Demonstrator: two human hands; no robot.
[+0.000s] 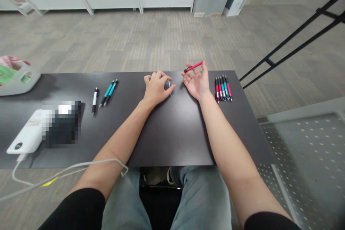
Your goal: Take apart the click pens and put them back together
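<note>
My right hand (198,82) is raised palm-up over the far part of the dark table (175,129), with a red pen (193,67) pinched at its fingertips. My left hand (156,87) rests on the table with fingers curled, its thumb and finger touching a thin silver refill (170,88) that lies between the two hands. Just right of my right hand lies a row of several red and teal pens (222,88).
Two teal pens (108,93) and a white pen (94,101) lie left of centre. A white power bank (27,133) with a cable and a blurred dark object (62,124) sit at the left. A grey tray (18,81) is at the far left edge.
</note>
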